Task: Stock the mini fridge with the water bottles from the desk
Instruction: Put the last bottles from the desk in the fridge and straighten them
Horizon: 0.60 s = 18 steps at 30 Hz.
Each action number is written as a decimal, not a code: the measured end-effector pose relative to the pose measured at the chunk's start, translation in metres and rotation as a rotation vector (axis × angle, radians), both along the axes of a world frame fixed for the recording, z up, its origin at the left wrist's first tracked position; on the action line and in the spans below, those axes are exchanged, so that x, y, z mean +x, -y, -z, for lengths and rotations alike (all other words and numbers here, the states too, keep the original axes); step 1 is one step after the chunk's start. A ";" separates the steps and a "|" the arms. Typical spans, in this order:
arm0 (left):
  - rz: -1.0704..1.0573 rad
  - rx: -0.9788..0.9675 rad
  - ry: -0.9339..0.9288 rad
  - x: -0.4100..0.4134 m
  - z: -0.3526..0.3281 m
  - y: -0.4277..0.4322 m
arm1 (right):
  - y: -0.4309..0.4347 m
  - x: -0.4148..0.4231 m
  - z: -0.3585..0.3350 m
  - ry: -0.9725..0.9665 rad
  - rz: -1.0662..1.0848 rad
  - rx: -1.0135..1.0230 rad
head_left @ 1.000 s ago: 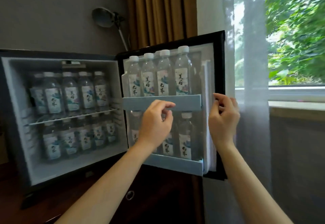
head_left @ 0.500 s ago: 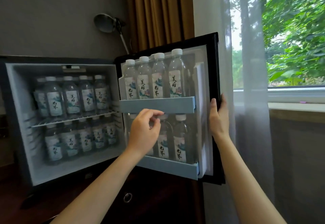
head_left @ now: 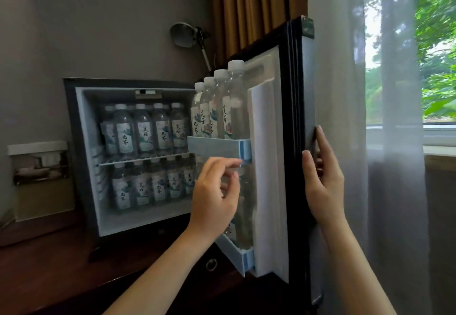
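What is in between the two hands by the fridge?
The edge of the fridge door. Its white lining and black rim stand between the left hand and the right hand, as the head view shows.

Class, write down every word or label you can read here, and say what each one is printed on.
"美好", vertical, on the labels of the water bottles in the fridge door rack and on the shelves.
Second pair of characters lower on those labels, perhaps "巴马": too blurred to be sure.
Finer label print: unreadable.
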State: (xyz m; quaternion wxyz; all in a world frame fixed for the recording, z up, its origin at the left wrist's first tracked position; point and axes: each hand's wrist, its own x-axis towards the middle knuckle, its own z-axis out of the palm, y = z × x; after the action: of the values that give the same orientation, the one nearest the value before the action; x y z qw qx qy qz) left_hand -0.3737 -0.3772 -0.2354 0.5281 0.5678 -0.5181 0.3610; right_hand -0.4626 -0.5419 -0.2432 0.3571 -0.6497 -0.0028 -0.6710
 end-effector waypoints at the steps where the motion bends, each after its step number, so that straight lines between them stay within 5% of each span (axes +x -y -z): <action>1: -0.021 -0.016 0.002 0.002 -0.001 -0.008 | -0.010 0.002 -0.003 -0.006 -0.023 -0.035; 10: -0.171 -0.108 -0.058 0.023 0.000 -0.082 | -0.099 0.042 -0.026 -0.040 -0.352 -0.292; 18: -0.269 -0.121 -0.171 0.057 0.013 -0.124 | -0.175 0.109 -0.024 -0.093 -0.317 -0.453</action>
State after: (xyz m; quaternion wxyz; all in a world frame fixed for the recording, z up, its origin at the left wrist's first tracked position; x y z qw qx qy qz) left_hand -0.3170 -0.2534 -0.2485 0.5503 0.6277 -0.3682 0.4093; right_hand -0.3532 -0.3666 -0.2189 0.3033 -0.7344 -0.2380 -0.5586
